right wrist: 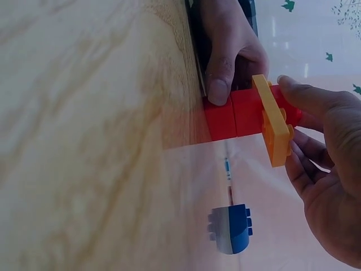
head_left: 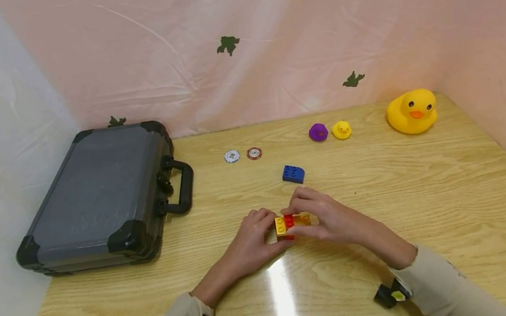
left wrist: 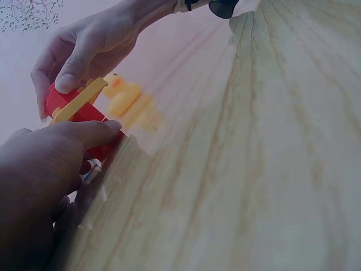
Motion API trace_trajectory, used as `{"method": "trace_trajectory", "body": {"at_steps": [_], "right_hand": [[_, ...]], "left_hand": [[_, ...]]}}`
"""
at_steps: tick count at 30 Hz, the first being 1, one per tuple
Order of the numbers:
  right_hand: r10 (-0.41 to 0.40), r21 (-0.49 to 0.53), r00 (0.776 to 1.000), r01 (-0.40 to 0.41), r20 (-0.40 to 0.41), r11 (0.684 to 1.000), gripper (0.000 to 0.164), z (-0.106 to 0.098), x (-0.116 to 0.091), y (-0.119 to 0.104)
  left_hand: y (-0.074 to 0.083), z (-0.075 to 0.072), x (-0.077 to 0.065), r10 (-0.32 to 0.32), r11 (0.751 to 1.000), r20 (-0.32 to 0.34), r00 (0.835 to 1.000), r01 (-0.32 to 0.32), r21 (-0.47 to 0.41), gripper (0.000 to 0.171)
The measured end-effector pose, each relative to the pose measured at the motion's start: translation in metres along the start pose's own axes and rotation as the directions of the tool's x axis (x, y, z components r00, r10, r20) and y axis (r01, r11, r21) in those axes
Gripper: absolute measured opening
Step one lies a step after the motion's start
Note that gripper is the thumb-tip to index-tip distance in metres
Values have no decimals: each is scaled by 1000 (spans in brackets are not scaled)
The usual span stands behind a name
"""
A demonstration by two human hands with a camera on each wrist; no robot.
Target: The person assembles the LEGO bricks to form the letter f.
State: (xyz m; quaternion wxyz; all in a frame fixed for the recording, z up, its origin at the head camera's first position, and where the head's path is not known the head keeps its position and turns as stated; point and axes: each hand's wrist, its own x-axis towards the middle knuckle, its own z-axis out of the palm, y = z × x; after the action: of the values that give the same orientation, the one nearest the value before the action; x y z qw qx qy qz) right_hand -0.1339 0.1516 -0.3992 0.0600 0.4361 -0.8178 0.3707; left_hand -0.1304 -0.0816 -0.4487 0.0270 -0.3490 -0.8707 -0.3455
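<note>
A small stack of toy building bricks stands on the table between both hands. Two red bricks (right wrist: 234, 118) form its lower part, with a longer yellow brick (right wrist: 273, 127) lying across them. Atop the yellow one is another red brick (head_left: 289, 221). My left hand (head_left: 249, 244) holds the stack low down, thumb on the near side and fingers behind. Pinched between thumb and fingers of my right hand (head_left: 334, 216) is the top red brick. A blue brick (head_left: 293, 173) with a rounded end lies just beyond the hands.
A grey hard case (head_left: 94, 188) with a black handle (head_left: 185, 185) takes up the left. Farther back lie a white chip (head_left: 231, 156), a red chip (head_left: 254, 153), a purple duck (head_left: 318, 132) and a small yellow duck (head_left: 342, 130). A big yellow duck (head_left: 412, 112) sits back right, before a cloth wall (head_left: 271, 83).
</note>
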Motion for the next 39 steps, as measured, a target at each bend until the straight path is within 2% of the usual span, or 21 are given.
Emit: {"method": "trace_trajectory", "body": {"at_steps": [12, 21, 25, 33, 39], "right_hand": [[63, -24, 998, -63, -6, 998, 31, 3, -4, -1], [119, -4, 993, -119, 1, 993, 45, 1, -6, 0], [144, 10, 990, -144, -2, 989, 42, -4, -6, 3], [154, -38, 981, -160, -117, 986, 31, -11, -3, 26], [226, -80, 959, -242, -168, 967, 33, -12, 1, 46]], "left_hand": [[1, -1, 0, -18, 1000, 24, 1000, 18, -10, 33], [1, -1, 0, -32, 999, 24, 999, 32, -11, 32], [2, -2, 1, -37, 999, 25, 999, 37, -16, 33], [2, -2, 1, -61, 998, 42, 997, 62, -18, 38], [2, -2, 1, -64, 998, 45, 997, 65, -20, 40]]}}
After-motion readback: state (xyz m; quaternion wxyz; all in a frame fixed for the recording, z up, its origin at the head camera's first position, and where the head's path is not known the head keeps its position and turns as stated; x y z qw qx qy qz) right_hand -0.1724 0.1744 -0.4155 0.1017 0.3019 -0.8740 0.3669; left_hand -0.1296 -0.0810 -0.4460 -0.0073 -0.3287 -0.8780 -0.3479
